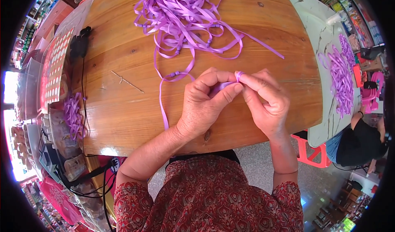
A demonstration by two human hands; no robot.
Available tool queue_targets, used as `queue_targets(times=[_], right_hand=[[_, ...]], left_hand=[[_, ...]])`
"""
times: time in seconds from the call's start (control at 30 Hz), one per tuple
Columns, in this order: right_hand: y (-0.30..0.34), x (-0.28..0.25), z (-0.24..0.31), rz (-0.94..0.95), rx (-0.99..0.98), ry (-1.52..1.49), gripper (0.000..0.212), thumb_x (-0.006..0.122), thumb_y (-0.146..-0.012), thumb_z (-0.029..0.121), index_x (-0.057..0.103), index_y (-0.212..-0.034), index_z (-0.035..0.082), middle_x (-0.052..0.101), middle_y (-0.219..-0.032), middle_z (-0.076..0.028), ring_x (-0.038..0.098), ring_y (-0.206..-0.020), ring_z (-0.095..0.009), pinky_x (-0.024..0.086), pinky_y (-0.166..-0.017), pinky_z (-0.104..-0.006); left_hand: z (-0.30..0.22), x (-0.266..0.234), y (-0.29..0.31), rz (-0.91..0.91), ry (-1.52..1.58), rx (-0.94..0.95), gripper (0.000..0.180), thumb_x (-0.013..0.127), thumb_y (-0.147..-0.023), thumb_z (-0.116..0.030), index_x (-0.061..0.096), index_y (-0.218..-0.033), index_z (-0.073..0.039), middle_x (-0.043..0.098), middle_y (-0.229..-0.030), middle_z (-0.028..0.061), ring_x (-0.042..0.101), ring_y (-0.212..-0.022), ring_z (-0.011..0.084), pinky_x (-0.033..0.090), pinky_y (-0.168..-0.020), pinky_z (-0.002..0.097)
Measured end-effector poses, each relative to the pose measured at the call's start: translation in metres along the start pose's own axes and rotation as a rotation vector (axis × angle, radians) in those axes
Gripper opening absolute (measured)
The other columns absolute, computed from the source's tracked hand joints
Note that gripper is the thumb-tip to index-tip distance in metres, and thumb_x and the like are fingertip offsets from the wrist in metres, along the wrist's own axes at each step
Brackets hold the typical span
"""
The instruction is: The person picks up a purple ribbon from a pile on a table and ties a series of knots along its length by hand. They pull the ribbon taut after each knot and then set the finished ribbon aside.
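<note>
Wood table (119, 127): brown, knotty grain, under both hands.
Side table (316, 129): white marbled, to the right, purple ribbon heap (341, 81) on it.
Main ribbon pile (181, 9): purple, tangled, far part of wood table.
Left hand (205, 104): thumb and index closed on ribbon.
Right hand (268, 104): likewise pinched, fingertips beside left's.
Held ribbon (239, 76): purple, between hands, small loop at fingertips.
Tan strand (132, 85): thin, kinked, left of hands.

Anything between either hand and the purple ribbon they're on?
Nothing visible. The left hand and right hand both grip the purple ribbon directly, over the wooden table. The ribbon pile lies farther up the table, not between them.
</note>
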State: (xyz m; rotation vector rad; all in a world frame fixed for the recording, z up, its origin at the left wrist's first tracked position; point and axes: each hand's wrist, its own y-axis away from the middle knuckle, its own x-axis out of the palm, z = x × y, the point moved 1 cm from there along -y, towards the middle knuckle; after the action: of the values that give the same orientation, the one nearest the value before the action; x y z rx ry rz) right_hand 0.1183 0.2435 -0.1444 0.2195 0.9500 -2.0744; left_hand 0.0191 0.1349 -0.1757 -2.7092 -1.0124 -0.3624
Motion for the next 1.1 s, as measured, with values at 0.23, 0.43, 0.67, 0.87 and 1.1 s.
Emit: queue_targets(times=[0.23, 0.43, 0.67, 0.87, 1.1], right_hand=[[0.004, 0.002, 0.003, -0.027, 0.138, -0.067, 0.025, 0.063, -0.079, -0.008, 0.062, -0.103, -0.002, 0.065, -0.089, -0.006, 0.060, -0.080, -0.012, 0.048, -0.073, -0.0243], [0.003, -0.003, -0.002, 0.104, 0.574, -0.810, 0.026, 0.062, -0.081, -0.006, 0.062, -0.106, -0.003, 0.063, -0.091, -0.006, 0.058, -0.087, -0.011, 0.048, -0.078, -0.0242], [-0.005, -0.010, 0.006, 0.154, -0.108, 0.269, 0.026, 0.066, -0.073, -0.007, 0.066, -0.098, 0.000, 0.060, -0.079, -0.007, 0.055, -0.070, -0.019, 0.043, -0.064, -0.0290], [-0.018, -0.018, 0.003, 0.200, -0.413, 0.378, 0.034, 0.071, -0.062, -0.004, 0.067, -0.095, 0.001, 0.058, -0.075, -0.005, 0.054, -0.067, -0.020, 0.043, -0.059, -0.0312], [-0.020, -0.023, -0.014, 0.129, -0.326, 0.264, 0.028, 0.076, -0.063, 0.002, 0.066, -0.089, 0.000, 0.060, -0.073, -0.006, 0.055, -0.065, -0.020, 0.043, -0.056, -0.0292]], left_hand=[[-0.009, -0.001, 0.003, -0.019, -0.011, -0.099, 0.004, 0.065, -0.085, -0.003, 0.065, -0.088, -0.004, 0.050, -0.075, -0.0067, 0.042, -0.067, 0.0000, 0.034, -0.059, 0.0158], [-0.014, -0.001, 0.004, 0.059, 0.238, -0.210, 0.005, 0.061, -0.088, -0.005, 0.063, -0.090, -0.002, 0.054, -0.080, -0.0058, 0.042, -0.068, -0.0004, 0.035, -0.059, 0.0157], [-0.011, -0.006, 0.001, 0.025, 0.093, -0.331, 0.006, 0.062, -0.088, -0.007, 0.064, -0.089, -0.001, 0.058, -0.077, -0.0044, 0.046, -0.069, 0.0001, 0.037, -0.060, 0.0168], [-0.014, -0.009, -0.005, 0.096, 0.066, -0.348, 0.009, 0.064, -0.087, -0.009, 0.065, -0.090, 0.000, 0.060, -0.078, -0.0035, 0.047, -0.069, 0.0003, 0.038, -0.059, 0.0165], [-0.016, -0.006, -0.004, 0.074, -0.032, -0.335, 0.010, 0.066, -0.085, -0.010, 0.064, -0.089, -0.001, 0.058, -0.076, -0.0051, 0.047, -0.068, -0.0003, 0.038, -0.058, 0.0150]])
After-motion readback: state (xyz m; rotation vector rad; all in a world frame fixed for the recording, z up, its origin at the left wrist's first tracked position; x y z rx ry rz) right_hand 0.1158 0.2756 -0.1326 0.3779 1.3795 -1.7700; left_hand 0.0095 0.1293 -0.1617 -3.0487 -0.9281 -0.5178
